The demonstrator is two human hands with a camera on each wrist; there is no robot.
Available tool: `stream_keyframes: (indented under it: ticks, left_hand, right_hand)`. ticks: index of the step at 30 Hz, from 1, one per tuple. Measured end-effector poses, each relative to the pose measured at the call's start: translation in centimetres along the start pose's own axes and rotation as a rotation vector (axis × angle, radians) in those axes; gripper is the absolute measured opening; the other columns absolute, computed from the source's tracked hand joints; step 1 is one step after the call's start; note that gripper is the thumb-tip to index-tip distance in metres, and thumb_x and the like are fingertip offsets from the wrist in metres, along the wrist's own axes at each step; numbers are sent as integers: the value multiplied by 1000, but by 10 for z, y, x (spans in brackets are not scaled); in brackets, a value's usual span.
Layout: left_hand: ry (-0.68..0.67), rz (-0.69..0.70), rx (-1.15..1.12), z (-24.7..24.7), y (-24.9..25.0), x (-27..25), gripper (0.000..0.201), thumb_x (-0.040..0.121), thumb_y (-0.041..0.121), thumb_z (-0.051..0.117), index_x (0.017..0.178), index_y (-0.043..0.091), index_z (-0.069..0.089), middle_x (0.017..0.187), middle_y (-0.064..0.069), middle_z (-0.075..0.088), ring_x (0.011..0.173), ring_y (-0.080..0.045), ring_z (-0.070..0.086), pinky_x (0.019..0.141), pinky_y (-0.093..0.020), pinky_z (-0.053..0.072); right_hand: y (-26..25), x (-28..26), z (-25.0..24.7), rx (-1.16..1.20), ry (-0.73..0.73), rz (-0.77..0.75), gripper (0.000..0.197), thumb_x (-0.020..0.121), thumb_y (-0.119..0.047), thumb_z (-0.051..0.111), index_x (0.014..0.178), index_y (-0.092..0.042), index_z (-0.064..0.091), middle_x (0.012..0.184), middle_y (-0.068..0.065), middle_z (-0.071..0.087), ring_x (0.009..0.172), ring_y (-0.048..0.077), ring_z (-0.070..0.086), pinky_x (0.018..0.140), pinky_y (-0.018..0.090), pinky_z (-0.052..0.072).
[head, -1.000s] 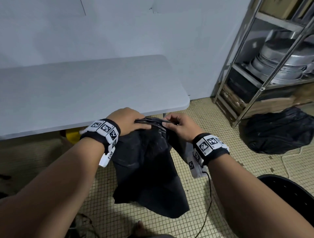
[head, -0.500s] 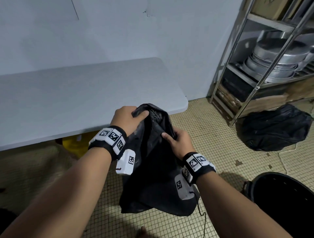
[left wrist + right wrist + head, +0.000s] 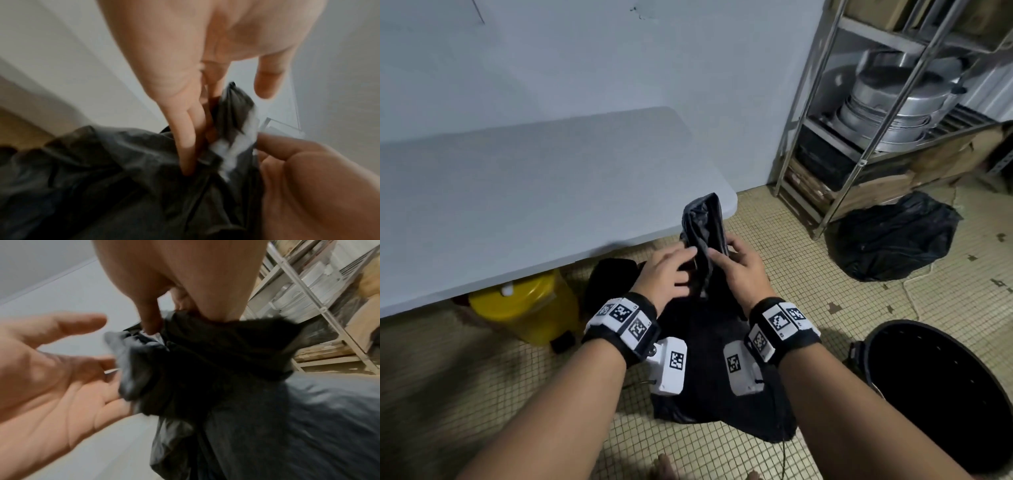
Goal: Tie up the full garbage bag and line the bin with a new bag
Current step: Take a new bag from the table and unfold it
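Note:
I hold a limp black bag in front of me above the tiled floor. My right hand grips its bunched top, thumb and fingers curled round the plastic. My left hand lies against the bag with straight fingers; its open palm shows in the right wrist view. In the left wrist view the left fingers press into the black plastic. The black bin stands at lower right, dark inside. A tied full black bag lies by the rack.
A grey table fills the left, with a yellow container under its edge. A metal rack holding stacked pans stands at right. A white cord runs over the floor tiles.
Both hands pinched the bag's mouth, then gathered it. Now my left hand has let go and straightened, and the bag's top sticks up above my right hand. The bin shows more.

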State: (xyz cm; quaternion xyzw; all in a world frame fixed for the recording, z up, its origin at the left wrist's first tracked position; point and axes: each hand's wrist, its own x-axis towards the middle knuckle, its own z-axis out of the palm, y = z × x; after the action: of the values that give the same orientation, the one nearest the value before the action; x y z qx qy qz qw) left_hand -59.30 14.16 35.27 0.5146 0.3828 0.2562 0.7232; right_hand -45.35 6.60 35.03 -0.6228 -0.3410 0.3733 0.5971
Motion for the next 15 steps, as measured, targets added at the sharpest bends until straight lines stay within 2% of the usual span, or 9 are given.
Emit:
stream_keyframes:
  ticks: [1,3,5,7,9,10,12,13,15]
  left_hand:
    - [-42,-59,-122,1,0,0,56,89,41,55,132,5,59,111,-15,69,79,-27,66,68,-36,52]
    - [-96,-96,-208,3,2,-1,51,99,32,39,135,0,55,120,-26,66,90,-35,65,79,-41,54]
    - [-103,-77,-202,4,3,1,48,103,22,34,137,-6,50,103,-30,63,85,-36,61,80,-42,52]
    - [-118,-88,-101,4,7,3,43,103,12,34,139,-9,45,93,-26,50,87,-37,59,80,-39,54]
    - [-168,-101,24,3,13,8,35,103,6,39,132,-7,53,106,-35,61,97,-43,68,93,-50,56]
    - [-185,-79,146,1,17,10,29,103,9,46,125,-5,59,111,-30,68,95,-39,72,95,-52,55]
    - [-146,48,534,-5,28,15,25,94,24,68,108,3,68,96,-12,77,82,-24,76,90,-48,58]
    - [-86,141,739,-8,33,18,32,84,35,79,104,11,69,91,-2,76,81,-18,74,87,-44,59]
    - [-27,399,1037,-13,44,24,66,63,53,88,118,30,60,115,6,64,104,-13,62,93,-41,54]
  right_hand:
    - [0,-3,-4,14,-41,0,28,91,-10,70,118,-7,62,109,17,72,101,30,69,93,43,56]
    - [1,-8,-14,-27,-144,-24,46,85,-13,78,127,-10,61,119,12,69,112,26,66,101,40,51]
    - [1,-12,-22,-90,-218,-49,62,77,-11,84,133,-11,57,125,8,67,118,21,63,104,35,48]
    - [3,-14,-28,-193,-198,-111,63,76,-1,83,133,-7,57,124,8,67,118,18,63,105,28,47]
    - [4,-15,-33,-280,-147,-178,50,80,9,75,127,-2,62,120,8,70,112,12,65,102,23,46]
    - [4,-15,-36,-310,-133,-194,45,82,11,71,125,-1,64,118,7,71,107,6,65,99,20,46]
    - [2,-16,-44,-348,-132,-189,41,84,13,66,123,-1,67,114,3,71,100,-4,64,94,14,45]
    - [1,-17,-48,-365,-140,-174,40,85,12,66,122,-3,68,112,1,72,99,-5,63,93,14,45]
    - [-3,-18,-54,-394,-176,-147,36,86,10,65,119,-4,70,107,1,72,97,2,64,93,19,48]
